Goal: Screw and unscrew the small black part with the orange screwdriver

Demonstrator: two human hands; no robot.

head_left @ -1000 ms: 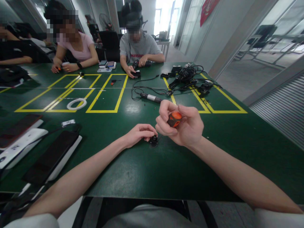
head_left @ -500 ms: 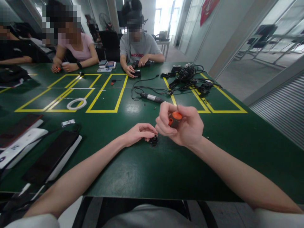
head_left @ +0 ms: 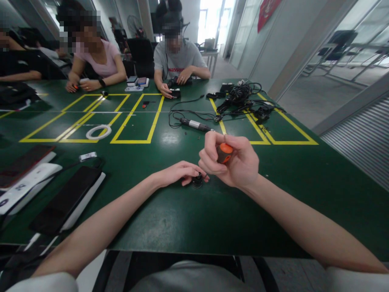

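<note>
My right hand (head_left: 232, 162) is closed round a screwdriver (head_left: 224, 152) with an orange and black handle, held upright above a small black round part (head_left: 197, 181) on the green table (head_left: 194, 219). My left hand (head_left: 180, 173) rests on the table with its fingertips pinching that black part. The screwdriver's shaft is hidden behind my right fingers.
Black and white flat devices (head_left: 65, 200) lie at the near left. A white tape ring (head_left: 97, 132) sits in yellow floor-marked boxes. A black and silver tool (head_left: 194, 125) and a tangle of cables (head_left: 240, 99) lie further off. Two people (head_left: 179, 61) sit at the far edge.
My left hand's fingers have stretched flatter and further round the black part. My right hand has twisted the screwdriver handle slightly in place.
</note>
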